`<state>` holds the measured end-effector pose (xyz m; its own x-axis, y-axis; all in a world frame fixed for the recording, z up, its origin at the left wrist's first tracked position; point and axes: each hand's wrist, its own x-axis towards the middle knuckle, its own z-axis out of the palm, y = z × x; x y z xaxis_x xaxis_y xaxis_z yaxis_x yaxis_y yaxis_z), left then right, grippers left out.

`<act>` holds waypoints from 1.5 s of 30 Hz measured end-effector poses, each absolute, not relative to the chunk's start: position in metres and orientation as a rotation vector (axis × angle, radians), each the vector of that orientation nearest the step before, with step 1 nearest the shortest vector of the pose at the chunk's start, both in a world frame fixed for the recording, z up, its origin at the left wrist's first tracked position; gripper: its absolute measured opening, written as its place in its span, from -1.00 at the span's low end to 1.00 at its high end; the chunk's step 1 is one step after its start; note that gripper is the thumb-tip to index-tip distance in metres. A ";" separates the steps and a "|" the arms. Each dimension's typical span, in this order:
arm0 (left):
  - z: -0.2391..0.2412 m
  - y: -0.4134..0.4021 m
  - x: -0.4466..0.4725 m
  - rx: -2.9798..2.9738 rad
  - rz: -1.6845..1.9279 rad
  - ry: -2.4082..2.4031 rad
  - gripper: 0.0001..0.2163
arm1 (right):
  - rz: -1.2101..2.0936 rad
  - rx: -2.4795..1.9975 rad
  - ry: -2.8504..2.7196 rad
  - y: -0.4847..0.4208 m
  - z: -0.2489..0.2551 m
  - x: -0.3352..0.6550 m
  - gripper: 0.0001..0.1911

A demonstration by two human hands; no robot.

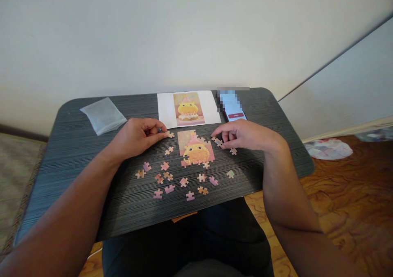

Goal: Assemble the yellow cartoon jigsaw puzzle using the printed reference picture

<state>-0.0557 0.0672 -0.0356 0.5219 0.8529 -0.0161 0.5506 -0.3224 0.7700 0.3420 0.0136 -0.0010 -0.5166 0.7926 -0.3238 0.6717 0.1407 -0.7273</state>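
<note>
Evidently, the item under inspection is a thin jigsaw, with its partly joined section (196, 150) lying flat at the centre of the frame on a dark, grained table (129, 219). Its lower-left and right edges are uneven, with tabs and sockets exposed.

The left hand (139, 136), left of centre, has thumb and forefinger brought narrowly together at the left side of a small puzzle piece (171, 134), which appears pinched at the tips. The right hand (244, 136), right of centre, has forefinger and thumb moderately spread, touching a short strip of pieces (217, 141) near its opposite ends; whether it is gripped or merely steadied cannot be told. A further single piece (233, 151) lies just below that hand.

Loose pieces (165, 166) are scattered across the lower centre of the frame, with a greenish piece (230, 174) apart from them to the right. A printed sheet (166, 111) lies at upper centre, a phone (236, 115) to its right and a translucent bag (103, 116) at upper left.

Handling assessment: pieces are judged very light and fairly stiff, likely card, easily nudged on the smooth-looking surface. Narrow tabs would probably crease under force, so opposite edges of the body are the sounder hold. The joined section is judged weak at its seams: better slid flat with spread fingers than lifted by a corner.
</note>
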 end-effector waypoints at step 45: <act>-0.016 0.029 -0.009 2.182 0.935 0.856 -0.92 | 1.242 -1.038 -1.744 0.008 -0.008 0.267 -0.80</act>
